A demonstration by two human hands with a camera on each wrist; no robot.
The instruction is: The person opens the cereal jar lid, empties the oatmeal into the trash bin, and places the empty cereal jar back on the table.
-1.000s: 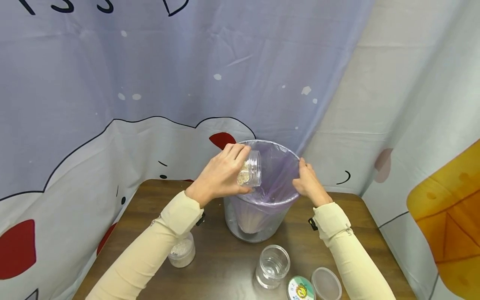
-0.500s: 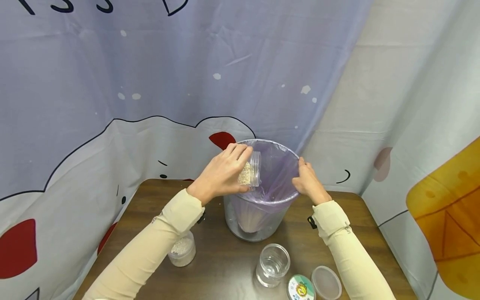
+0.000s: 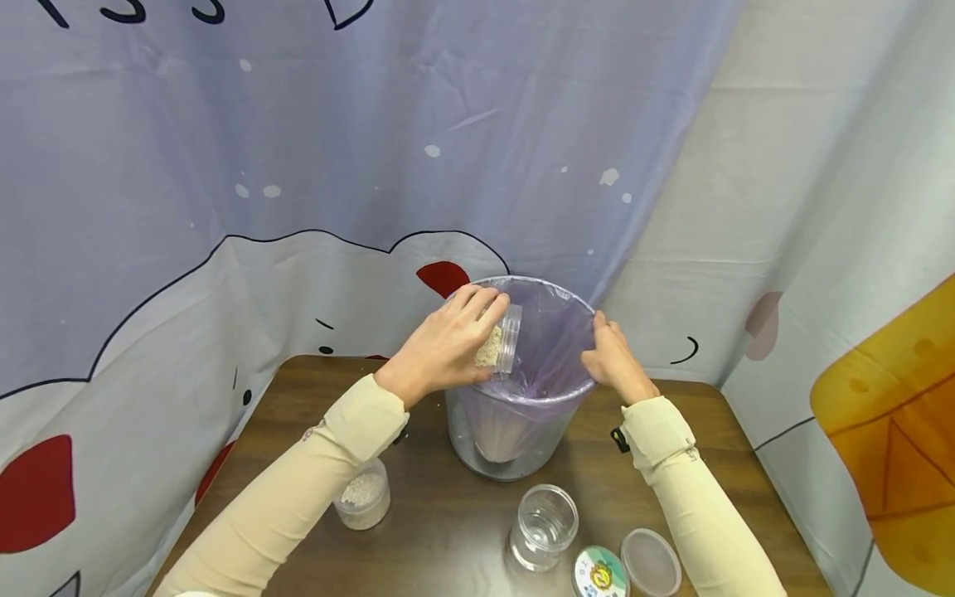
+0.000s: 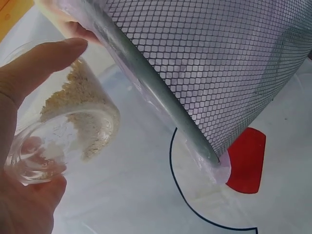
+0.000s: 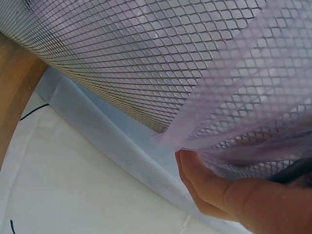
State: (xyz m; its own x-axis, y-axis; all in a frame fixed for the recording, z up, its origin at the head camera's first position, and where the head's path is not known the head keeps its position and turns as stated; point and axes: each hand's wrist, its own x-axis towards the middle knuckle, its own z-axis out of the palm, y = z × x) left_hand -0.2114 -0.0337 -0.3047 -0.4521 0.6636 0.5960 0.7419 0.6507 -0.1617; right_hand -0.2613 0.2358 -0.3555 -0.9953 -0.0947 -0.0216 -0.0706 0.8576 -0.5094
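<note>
My left hand grips a clear plastic jar that lies tilted on its side over the mouth of a mesh trash bin. Pale grain-like flakes are heaped inside the jar, which the thumb and fingers hold round its body. A thin purple bag lines the bin and folds over its rim. On the bin's right side, my right hand grips the rim through the bag. In the right wrist view, gathered bag film lies beside those fingers, and part of the hand is cut off.
A brown wooden table bears everything. Left of the bin stands a jar of white grains, partly behind the left sleeve. In front are a clear empty jar, a green printed lid and a translucent lid. Printed curtains hang behind.
The jar in my left hand tilts slightly further, its mouth turning down toward the bin, and the left fingers shift slightly right. My right hand stays on the rim.
</note>
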